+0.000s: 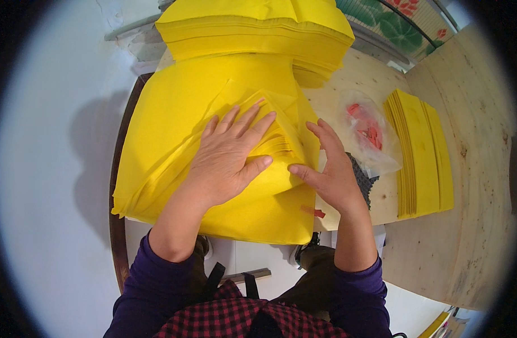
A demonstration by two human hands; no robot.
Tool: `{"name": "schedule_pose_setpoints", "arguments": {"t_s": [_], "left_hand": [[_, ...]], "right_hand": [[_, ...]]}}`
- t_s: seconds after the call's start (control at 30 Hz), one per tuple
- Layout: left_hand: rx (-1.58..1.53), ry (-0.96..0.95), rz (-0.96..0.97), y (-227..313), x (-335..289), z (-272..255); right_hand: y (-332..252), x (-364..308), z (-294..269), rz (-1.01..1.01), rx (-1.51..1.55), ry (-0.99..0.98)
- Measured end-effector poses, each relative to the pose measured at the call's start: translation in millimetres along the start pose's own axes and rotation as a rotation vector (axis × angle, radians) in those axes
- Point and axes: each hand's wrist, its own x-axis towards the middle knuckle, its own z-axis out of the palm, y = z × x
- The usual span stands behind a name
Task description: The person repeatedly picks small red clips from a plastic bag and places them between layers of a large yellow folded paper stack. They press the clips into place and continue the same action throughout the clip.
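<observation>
Thin yellow fabric-like sheets (253, 217) lie in a loose stack on the table before me, partly folded back over layered edges. My left hand (229, 152) rests flat on the folded part, its fingers spread and pointing away from me. At the stack's right side is my right hand (333, 172), with thumb and fingers apart and the thumb tip at the yellow material. Nothing shows between the right fingers. A small red strip (319, 213) sits by the near right edge of the sheets.
A thick yellow stack (253, 34) stands at the far side. To the right are a clear plastic bag (391, 160) with red pieces, a dark grey cloth (361, 177) and a folded yellow pile (419, 158). A wooden panel (475, 169) borders the right; a white wall (44, 169), the left.
</observation>
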Motion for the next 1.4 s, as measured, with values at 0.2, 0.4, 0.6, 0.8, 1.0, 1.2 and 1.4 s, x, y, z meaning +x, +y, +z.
{"name": "schedule_pose_setpoints", "arguments": {"t_s": [0.2,0.4,0.6,0.8,1.0,1.2,1.4], "left_hand": [[-0.004,0.003,0.003,-1.4,-0.3,1.0],[-0.018,-0.005,-0.005,-2.3,0.5,1.6],[-0.013,-0.002,-0.004,-2.4,1.3,1.1],[0.0,0.008,0.003,-1.4,0.8,1.0],[-0.007,-0.003,0.002,-3.2,1.2,1.1],[-0.005,0.007,0.002,-2.8,1.0,2.0],[-0.007,0.013,0.007,-2.9,0.6,1.7]], "right_hand": [[-0.9,-4.4,-10.7,-0.032,-0.191,-0.131],[3.5,-2.6,-22.7,-0.038,0.001,-0.099],[3.1,1.5,-5.9,0.014,0.073,-0.025],[0.7,3.0,1.0,-0.001,0.043,0.0],[-0.3,-1.1,-4.6,-0.025,-0.156,-0.106],[0.4,0.5,-16.4,-0.067,0.002,-0.108],[4.0,3.6,0.6,-0.015,0.078,-0.01]]}}
